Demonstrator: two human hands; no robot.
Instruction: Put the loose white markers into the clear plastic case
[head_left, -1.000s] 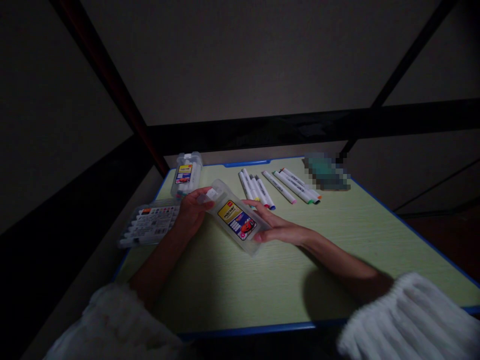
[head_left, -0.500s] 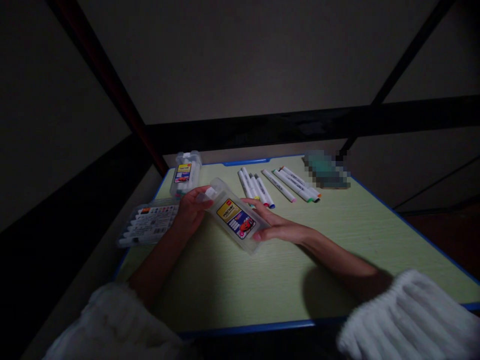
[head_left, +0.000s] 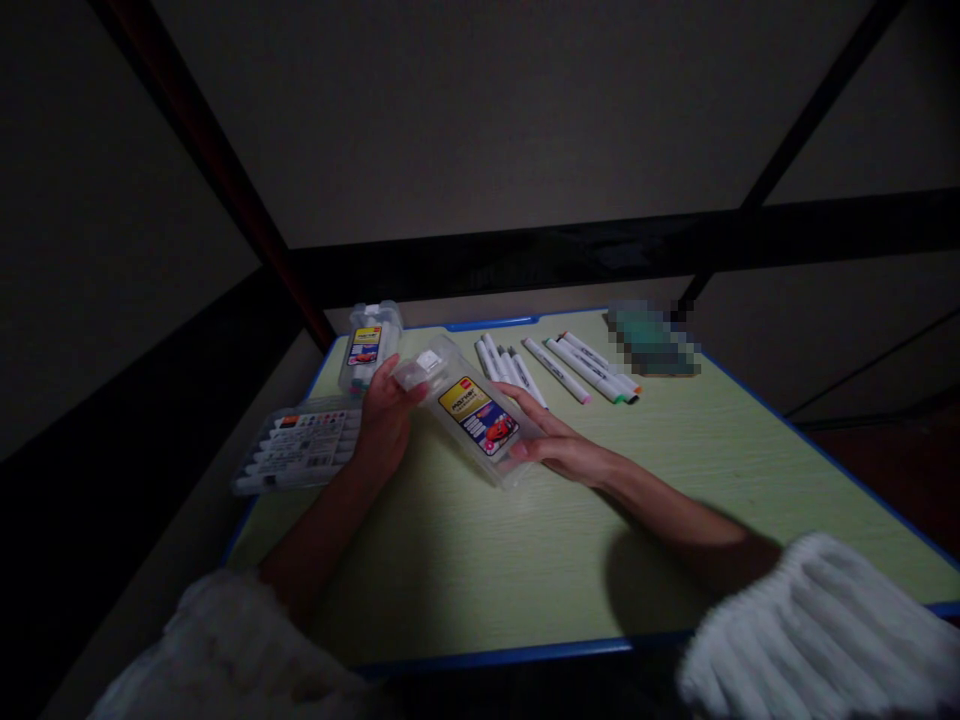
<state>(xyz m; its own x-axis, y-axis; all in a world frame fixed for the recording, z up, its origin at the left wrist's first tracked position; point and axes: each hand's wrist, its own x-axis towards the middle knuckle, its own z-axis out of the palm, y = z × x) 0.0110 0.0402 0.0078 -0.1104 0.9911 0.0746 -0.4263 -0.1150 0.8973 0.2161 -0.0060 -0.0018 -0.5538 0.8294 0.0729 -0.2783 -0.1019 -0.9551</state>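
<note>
Two bare hands are clamped on one clear marker case (head_left: 484,415), which is tilted over the middle of the pale green, blue-edged bench (head_left: 487,590); whether its lower end touches the surface, I cannot tell. The left hand (head_left: 384,425) grips the flap at the case's upper left end between thumb and fingers, while the right hand (head_left: 574,455) wraps the lower right side, its thumb on the front beside the yellow and blue label. Just behind the case lies a group of white markers (head_left: 495,362), partly hidden by it and the right hand. A single pink-ended marker (head_left: 556,370) lies to their right, near a cluster of markers (head_left: 596,368) with green, black and orange ends. Left of the hands, a filled case (head_left: 375,345) stands near the back corner, and a flat marker set (head_left: 307,440) lies at the bench's left edge.
</note>
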